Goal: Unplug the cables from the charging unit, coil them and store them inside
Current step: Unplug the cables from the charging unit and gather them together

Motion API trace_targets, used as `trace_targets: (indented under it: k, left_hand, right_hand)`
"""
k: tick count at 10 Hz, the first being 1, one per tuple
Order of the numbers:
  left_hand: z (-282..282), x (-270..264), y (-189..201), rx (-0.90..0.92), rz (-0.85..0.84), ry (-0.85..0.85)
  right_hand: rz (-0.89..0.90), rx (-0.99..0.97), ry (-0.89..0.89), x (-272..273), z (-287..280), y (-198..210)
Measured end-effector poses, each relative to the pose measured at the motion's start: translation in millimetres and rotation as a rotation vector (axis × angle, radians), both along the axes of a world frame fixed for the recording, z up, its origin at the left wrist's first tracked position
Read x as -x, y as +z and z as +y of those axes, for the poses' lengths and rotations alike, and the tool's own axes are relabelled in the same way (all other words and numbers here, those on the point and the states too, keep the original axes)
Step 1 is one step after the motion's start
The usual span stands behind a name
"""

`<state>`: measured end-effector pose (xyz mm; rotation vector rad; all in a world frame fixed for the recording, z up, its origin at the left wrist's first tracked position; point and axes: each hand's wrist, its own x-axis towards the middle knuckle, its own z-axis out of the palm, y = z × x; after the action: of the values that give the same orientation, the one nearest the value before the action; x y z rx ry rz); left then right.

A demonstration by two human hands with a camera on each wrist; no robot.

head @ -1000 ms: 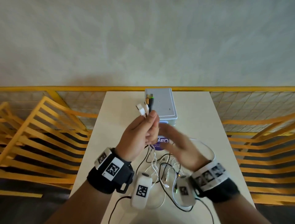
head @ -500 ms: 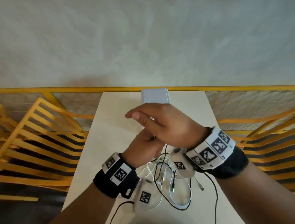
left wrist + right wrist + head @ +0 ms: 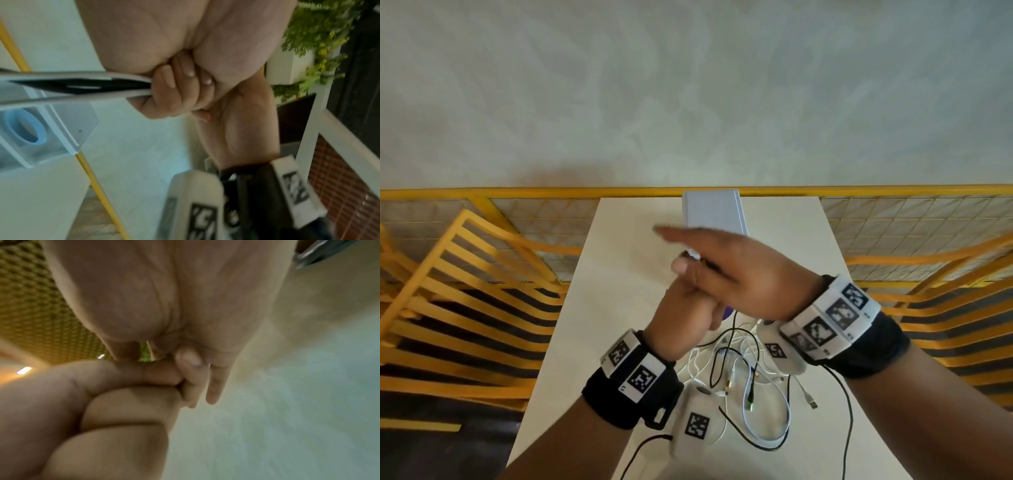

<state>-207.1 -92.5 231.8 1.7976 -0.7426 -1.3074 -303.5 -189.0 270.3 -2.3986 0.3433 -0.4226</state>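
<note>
**A:** Cables [image 3: 78, 84], black and white, sit in the left hand [image 3: 681, 318]. Its fist is curled tight round them above the middle of the table [image 3: 619, 308], and their tails drop in loose loops onto the near part.

**B:** And the right hand [image 3: 739, 274]?

**A:** It lies crossed over the left with its fingers straight and flat, gripping nothing I can see.

**B:** How would you do this step well?

**A:** It looks like gathering them into one bunch. I'd hold the fist firm just under the plugs so the ends stay level. Then bring the right hand down to the slack and draw it up in even loops. Lift slowly, because the tails cross each other and could knot.

**B:** What can't you make out?

**A:** The right hand covers most of the plugs, and only a white tip [image 3: 693, 254] peeks out. It also cuts off the near end of the box [image 3: 714, 212] at the far edge. The right wrist view is blurred, so I can't tell whether that palm touches the cables. I can't count them either.
</note>
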Motion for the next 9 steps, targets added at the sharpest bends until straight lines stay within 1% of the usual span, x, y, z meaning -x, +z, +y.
trace_targets:
  k: [1, 2, 3, 4, 5, 6, 7, 8, 9]
  left_hand:
    - [-16, -7, 13, 0.521, 0.435, 0.108]
    - [-17, -18, 9, 0.617, 0.555, 0.144]
    - [-25, -25, 12, 0.662, 0.555, 0.149]
    - [-23, -44, 16, 0.703, 0.533, 0.152]
    - [-22, -71, 27, 0.731, 0.491, 0.214]
    - [-17, -93, 35, 0.737, 0.44, 0.28]
    - [-10, -110, 46, 0.756, 0.387, 0.343]
    - [-2, -127, 60, 0.802, 0.352, 0.383]
    - [5, -134, 67, 0.849, 0.301, 0.391]
  right_hand:
    - [-0.249, -0.412, -0.12, 9, -11, -14]
    - [-0.135, -0.636, 0.027, 8, 5, -46]
    - [-0.076, -0.737, 0.026, 1, 25, -69]
    - [-0.133, -0.685, -0.089, -7, 34, -91]
    - [-0.157, -0.593, -0.13, -3, 34, -116]
    - [-0.089, -0.426, -0.146, 6, 30, -133]
    - [0.019, -0.259, -0.206, 16, 26, -151]
    - [0.066, -0.189, -0.266, 26, 24, -172]
    - [0.055, -0.186, -0.305, 33, 22, -184]
